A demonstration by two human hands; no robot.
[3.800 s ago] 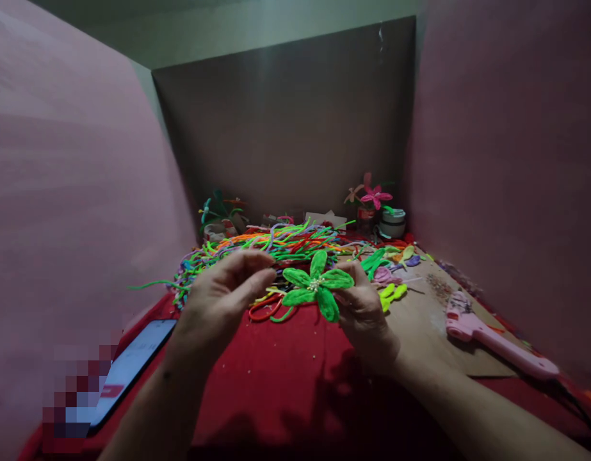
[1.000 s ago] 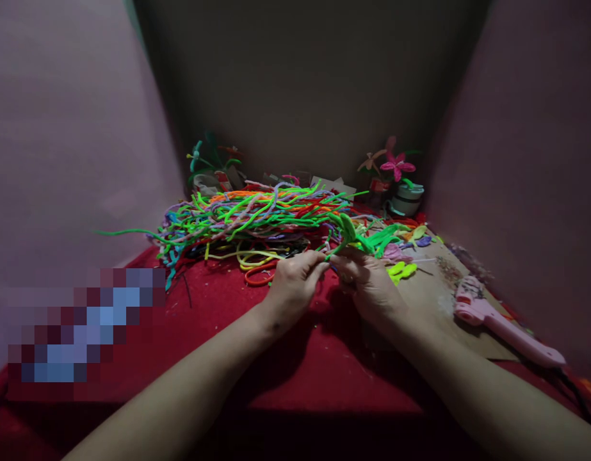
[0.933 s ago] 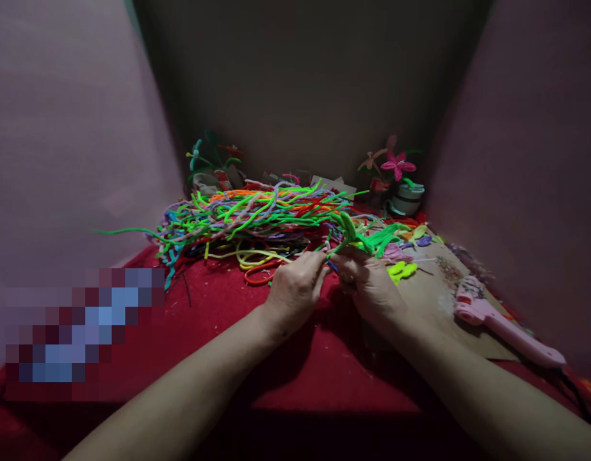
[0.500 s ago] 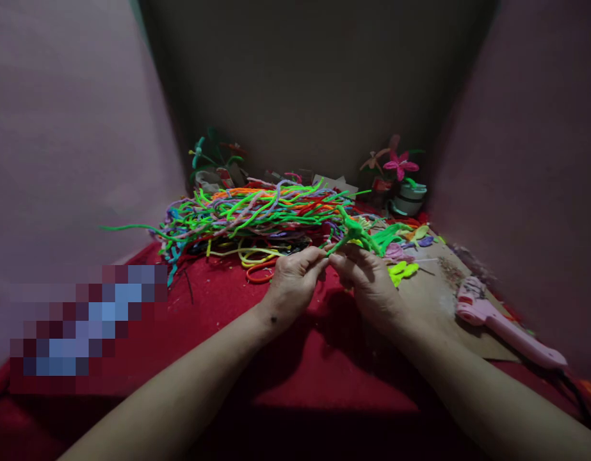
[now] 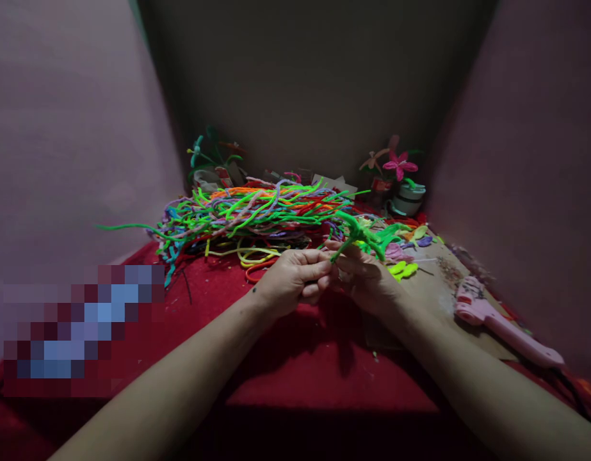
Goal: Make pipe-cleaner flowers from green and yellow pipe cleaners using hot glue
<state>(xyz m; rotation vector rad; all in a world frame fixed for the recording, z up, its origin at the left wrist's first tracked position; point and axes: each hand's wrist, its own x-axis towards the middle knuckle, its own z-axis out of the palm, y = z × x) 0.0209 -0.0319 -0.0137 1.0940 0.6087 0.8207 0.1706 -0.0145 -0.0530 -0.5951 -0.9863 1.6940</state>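
A green pipe-cleaner piece [image 5: 355,232], with leaf-like arms spreading from a short stem, rises above my two hands. My right hand [image 5: 372,278] is closed, its fingers pinching the stem. Close against it, my left hand [image 5: 295,275] is also closed, thumb and fingers pressed together at the stem's lower end; my fingers partly hide that end. Behind my hands lies a thick bundle of coloured pipe cleaners [image 5: 257,208]. Near my right hand are bright yellow pipe-cleaner petals [image 5: 403,271].
A pink glue gun [image 5: 509,330] rests at the right, on a brown board [image 5: 429,314]. Pipe-cleaner flowers, one of them pink [image 5: 399,165], stand in pots at the back. Red cloth [image 5: 180,339] covers the table. A blurred-out patch [image 5: 88,330] hides something at the left.
My left hand has turned and its fingers have curled further in, meeting the right fingers. The green piece has tilted slightly and shifted a little, still held.
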